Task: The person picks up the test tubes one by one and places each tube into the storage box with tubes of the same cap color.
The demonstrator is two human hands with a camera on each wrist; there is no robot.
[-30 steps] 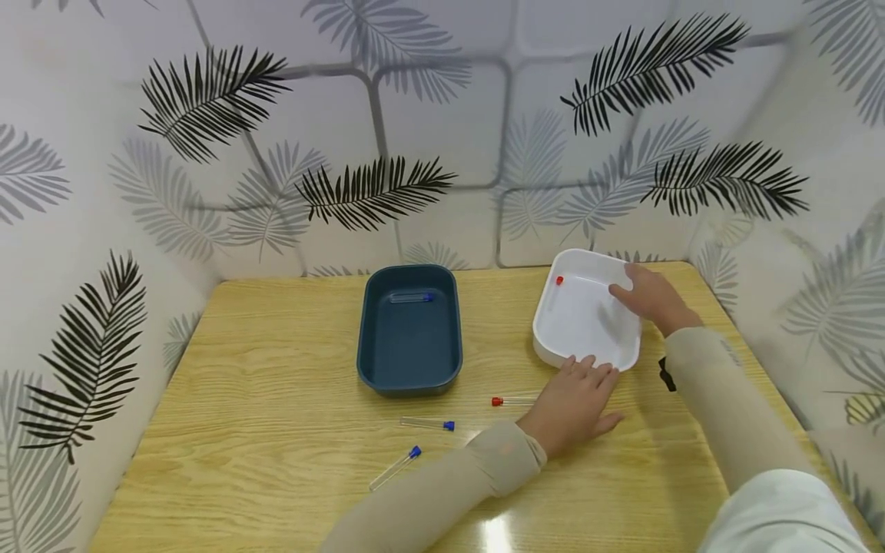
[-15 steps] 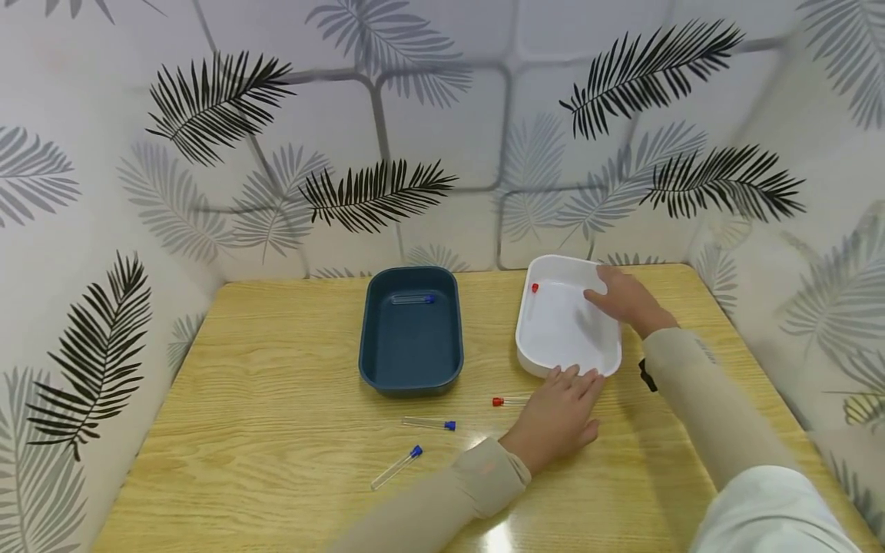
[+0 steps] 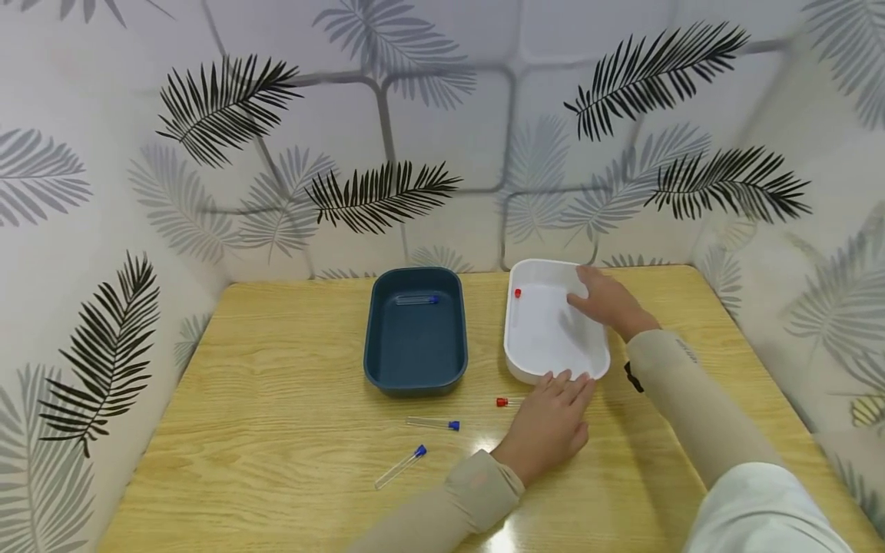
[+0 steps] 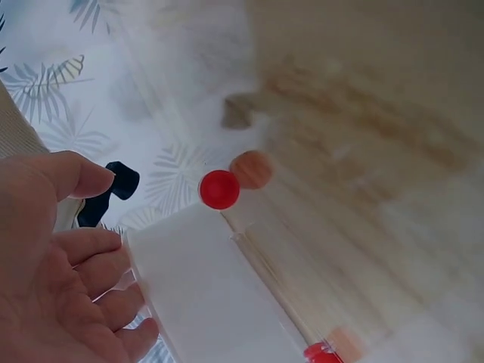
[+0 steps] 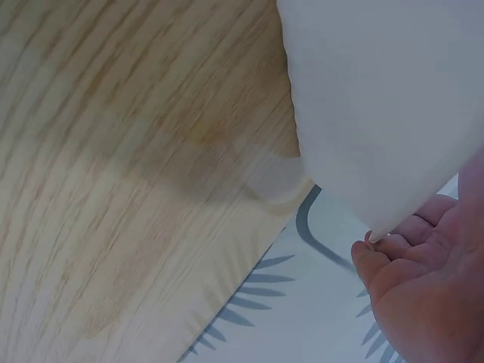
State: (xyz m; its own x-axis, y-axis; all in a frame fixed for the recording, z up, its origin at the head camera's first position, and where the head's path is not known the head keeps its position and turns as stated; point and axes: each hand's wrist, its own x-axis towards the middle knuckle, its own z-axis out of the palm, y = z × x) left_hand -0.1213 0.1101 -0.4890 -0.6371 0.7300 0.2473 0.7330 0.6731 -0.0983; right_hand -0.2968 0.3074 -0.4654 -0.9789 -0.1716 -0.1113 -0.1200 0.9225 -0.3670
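A white tray (image 3: 556, 334) lies on the table at the right, with a small red cap (image 3: 517, 293) inside. My left hand (image 3: 546, 430) rests its straight fingers against the tray's near wall, thumb apart. My right hand (image 3: 608, 299) holds the far right corner, thumb over the inside and fingers outside the wall; in the right wrist view, fingertips (image 5: 370, 261) meet the tray's edge. A red-capped clear tube (image 3: 503, 402) lies partly hidden by my left hand. Two red caps (image 4: 219, 189) show beside the tray in the left wrist view.
Left of the white tray stands a dark blue tray (image 3: 416, 338) holding a blue-capped tube (image 3: 418, 300). Two more blue-capped tubes, one sideways (image 3: 432, 423) and one slanted (image 3: 401, 467), lie in front of it. A patterned wall (image 3: 442, 153) borders the wooden table (image 3: 276, 399).
The white tray has slid left across the table, closer to the dark blue tray, with both hands moving along on it. The tubes on the table have stayed in place.
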